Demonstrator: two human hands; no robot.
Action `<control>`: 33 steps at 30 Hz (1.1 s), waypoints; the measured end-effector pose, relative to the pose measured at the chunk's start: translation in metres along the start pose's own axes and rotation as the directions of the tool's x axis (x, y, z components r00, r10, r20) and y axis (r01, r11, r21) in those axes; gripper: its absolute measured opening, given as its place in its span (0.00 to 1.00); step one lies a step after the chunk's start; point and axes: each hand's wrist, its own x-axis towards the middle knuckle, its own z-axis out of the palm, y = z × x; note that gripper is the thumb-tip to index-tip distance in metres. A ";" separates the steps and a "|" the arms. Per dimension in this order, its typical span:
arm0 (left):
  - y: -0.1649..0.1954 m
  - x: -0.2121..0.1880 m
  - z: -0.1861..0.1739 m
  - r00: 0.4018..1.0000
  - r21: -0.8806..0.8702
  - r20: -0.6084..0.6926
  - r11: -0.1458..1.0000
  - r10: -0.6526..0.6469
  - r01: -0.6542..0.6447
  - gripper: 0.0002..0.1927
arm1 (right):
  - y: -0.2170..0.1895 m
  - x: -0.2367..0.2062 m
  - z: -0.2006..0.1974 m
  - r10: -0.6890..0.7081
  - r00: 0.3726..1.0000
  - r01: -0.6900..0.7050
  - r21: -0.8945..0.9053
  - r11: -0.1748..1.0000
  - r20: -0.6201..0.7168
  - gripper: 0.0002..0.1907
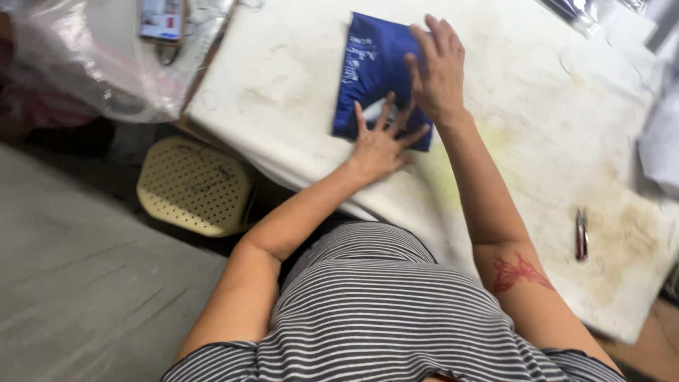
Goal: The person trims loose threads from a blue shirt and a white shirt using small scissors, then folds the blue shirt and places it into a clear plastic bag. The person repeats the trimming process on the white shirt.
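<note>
A folded piece of blue fabric (373, 71), smooth and faintly glossy with pale printing on its face, lies flat on a white padded table (523, 106), its long axis running from the person's body toward the table's far edge and tilted slightly right at the top. The fabric forms a rough rectangle near the table's left edge. The left hand (380, 141) presses on the near end of the fabric, fingers spread wide and flat, gripping nothing. The right hand (437, 71) lies on the fabric's right edge, fingers extended and loosely together, palm down, also released rather than clenched. The table's cover is matte and stained, with yellowish and brown blotches to the right of the fabric. Well to the right of the fabric, near the table's near edge, rests a small pair of metal thread snips (581, 235). Left of the fabric, below the table's edge, stands a pale yellow plastic stool (194, 185) with a perforated seat. Further left of the fabric sits a clear, crinkled plastic bag (92, 64). The person wears a grey and white striped shirt (382, 311).
</note>
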 end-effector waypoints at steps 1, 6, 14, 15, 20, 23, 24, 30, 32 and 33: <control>0.001 -0.001 -0.002 0.997 0.006 0.080 1.000 -0.018 0.018 0.35 | -0.006 0.008 0.008 -0.186 0.983 0.186 -0.004 0.983 0.001 0.24; -0.009 -0.007 -0.010 0.980 -0.023 0.198 1.000 0.001 0.003 0.32 | -0.022 0.032 0.028 -0.079 0.920 0.055 0.074 0.996 0.385 0.28; -0.257 -0.089 -0.122 0.585 -0.228 -0.773 0.968 -0.246 0.105 0.10 | 0.012 -0.044 0.006 0.012 1.000 -0.012 0.100 0.995 0.003 0.23; -0.302 -0.109 -0.148 0.524 -0.226 -0.764 0.917 -0.376 0.329 0.06 | 0.018 -0.060 0.001 0.004 1.000 -0.004 0.068 0.998 -0.008 0.18; -0.455 -0.159 -0.248 0.199 -0.149 -0.706 0.417 -0.680 0.896 0.45 | 0.032 -0.121 -0.022 0.094 0.994 -0.095 -0.013 0.995 -0.063 0.06; -0.489 -0.171 -0.269 0.158 -0.169 -0.554 0.296 -0.817 0.940 0.46 | 0.031 -0.148 -0.035 0.186 0.975 -0.206 -0.189 0.960 -0.118 0.07; -0.498 -0.175 -0.273 0.249 -0.229 -0.425 0.370 -0.870 0.901 0.32 | 0.029 -0.154 -0.039 0.244 0.959 -0.264 -0.138 0.955 -0.143 0.06; -0.523 -0.176 -0.303 0.458 -0.816 -0.241 0.434 -0.856 0.381 0.09 | 0.019 -0.145 -0.037 0.266 0.949 -0.274 -0.025 0.961 -0.171 0.04; -0.521 -0.169 -0.314 0.513 -0.791 -0.258 0.484 -0.819 0.375 0.10 | 0.015 -0.127 -0.025 0.348 0.931 -0.349 0.011 0.937 -0.108 0.09; -0.517 -0.166 -0.317 0.529 -0.729 -0.331 0.568 -0.781 0.382 0.11 | 0.014 -0.116 -0.018 0.401 0.913 -0.401 0.011 0.916 -0.075 0.12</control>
